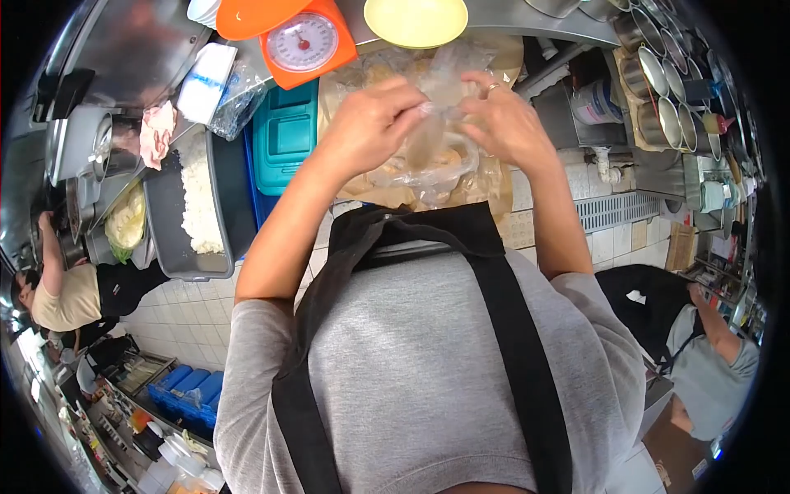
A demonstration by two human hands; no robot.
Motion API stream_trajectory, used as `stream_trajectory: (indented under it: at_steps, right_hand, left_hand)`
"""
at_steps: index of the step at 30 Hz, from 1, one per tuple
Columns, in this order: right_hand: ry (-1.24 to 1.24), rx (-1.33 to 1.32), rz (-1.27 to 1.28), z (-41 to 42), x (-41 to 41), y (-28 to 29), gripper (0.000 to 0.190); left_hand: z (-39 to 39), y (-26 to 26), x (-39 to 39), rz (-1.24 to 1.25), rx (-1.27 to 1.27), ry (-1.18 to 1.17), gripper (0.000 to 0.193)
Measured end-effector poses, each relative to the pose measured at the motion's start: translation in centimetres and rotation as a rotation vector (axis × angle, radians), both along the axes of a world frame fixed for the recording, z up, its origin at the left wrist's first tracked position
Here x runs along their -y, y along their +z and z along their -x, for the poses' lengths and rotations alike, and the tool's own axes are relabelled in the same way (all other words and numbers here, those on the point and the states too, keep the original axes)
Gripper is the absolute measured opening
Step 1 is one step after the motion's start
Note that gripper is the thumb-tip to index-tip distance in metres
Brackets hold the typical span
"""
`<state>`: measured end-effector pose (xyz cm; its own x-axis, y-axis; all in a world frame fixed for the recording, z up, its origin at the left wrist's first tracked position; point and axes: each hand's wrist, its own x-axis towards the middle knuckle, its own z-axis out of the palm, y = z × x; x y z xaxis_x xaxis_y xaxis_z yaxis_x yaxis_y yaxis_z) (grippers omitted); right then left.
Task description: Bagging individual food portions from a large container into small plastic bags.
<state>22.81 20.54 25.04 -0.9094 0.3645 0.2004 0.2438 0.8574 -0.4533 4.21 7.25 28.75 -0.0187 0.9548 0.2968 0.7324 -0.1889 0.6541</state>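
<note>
My left hand (386, 123) pinches the top of a small clear plastic bag (426, 145) between thumb and fingertips. The bag hangs down with something pale in it, too blurred to make out. On the bag's other side, my right hand (506, 120) has its fingers curled close to the plastic and wears a ring. Motion blur hides whether these fingers grip it. Under both hands lies an open cardboard box (494, 185) lined with brown paper, holding several filled clear bags (453, 160).
An orange dial scale (302, 46) and a yellow bowl (416, 21) stand beyond the box. Left are a teal plastic tray (287, 136), a grey tub (179, 247) containing white food (200, 204), and a pink cloth (158, 133). One person (68, 299) works at left, another (710, 370) at right.
</note>
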Motion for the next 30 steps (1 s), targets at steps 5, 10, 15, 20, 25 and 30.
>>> stream_trajectory:
  at_steps: [5, 10, 15, 20, 25, 30]
  right_hand:
    - [0.060, -0.533, 0.669, -1.6, -1.9, 0.7, 0.061]
    - [0.309, -0.267, 0.739, 0.6, 0.6, -1.4, 0.089]
    - [0.111, -0.264, 0.845, 4.7, 6.5, -3.2, 0.052]
    - [0.191, -0.153, 0.731, 4.8, 4.9, -3.9, 0.033]
    - [0.325, -0.412, 0.328, 5.7, 6.2, -3.7, 0.028]
    - [0.213, -0.403, -0.090, 6.2, 7.6, -1.3, 0.042]
  left_hand:
    - [0.6, 2.5, 2.0, -0.029, 0.309, 0.012, 0.016]
    - [-1.3, 4.7, 2.4, -0.071, 0.575, -0.066, 0.016]
    - [-1.1, 4.1, 4.0, -0.147, 0.494, 0.040, 0.024]
    - [0.2, -1.6, 7.1, 0.163, 0.628, 0.110, 0.076]
    - [-2.6, -1.5, 7.2, 0.534, 0.767, 0.372, 0.047]
    - [-1.2, -3.8, 6.1, 0.020, 1.240, 0.389, 0.026]
